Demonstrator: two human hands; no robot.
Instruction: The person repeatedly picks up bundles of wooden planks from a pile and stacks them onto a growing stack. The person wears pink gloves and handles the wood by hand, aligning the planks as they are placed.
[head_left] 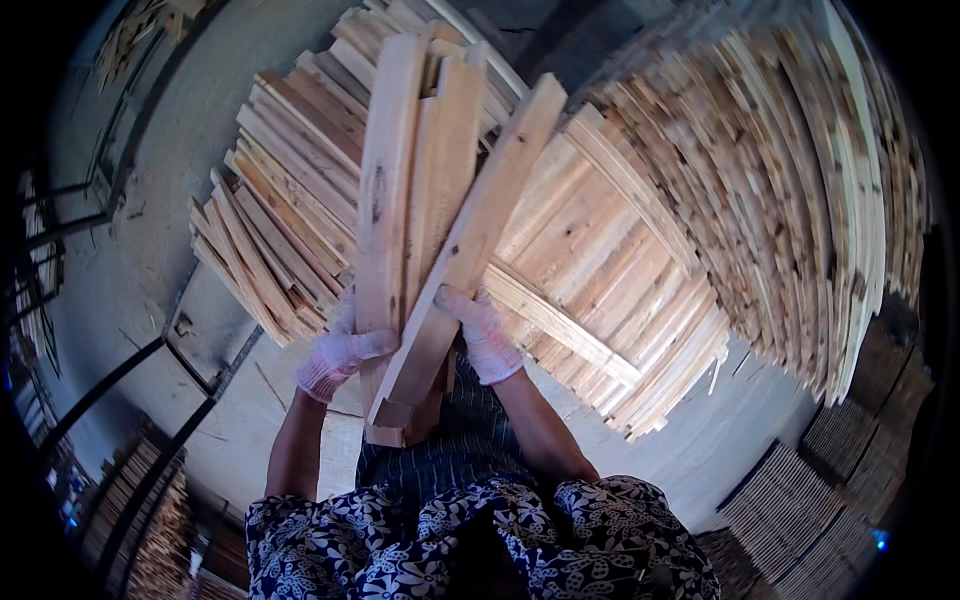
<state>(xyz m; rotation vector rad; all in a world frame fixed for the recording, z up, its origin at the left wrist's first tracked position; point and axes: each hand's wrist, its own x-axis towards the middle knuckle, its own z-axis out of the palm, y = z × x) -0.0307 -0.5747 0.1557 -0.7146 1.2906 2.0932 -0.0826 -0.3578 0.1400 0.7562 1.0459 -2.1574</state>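
Several long wooden boards (388, 190) are held up lengthwise in front of my body, their near ends close to my dark apron. In a pale knit glove, my left hand (342, 350) is closed around the left side of this bundle, thumb over the front. My right hand (483, 328), gloved alike, grips the right-hand board (470, 245), which tilts with its far end to the right and crosses over the others near the bottom. Parts of the fingers are hidden behind the wood.
Behind the boards, to the left, lies a pile of loose boards (295, 150). Right of my hands is a layer of flat boards (580, 250) with strips across it. A tall stack of boards (740, 170) stands farther right. Dark metal rails (140, 480) run along the left.
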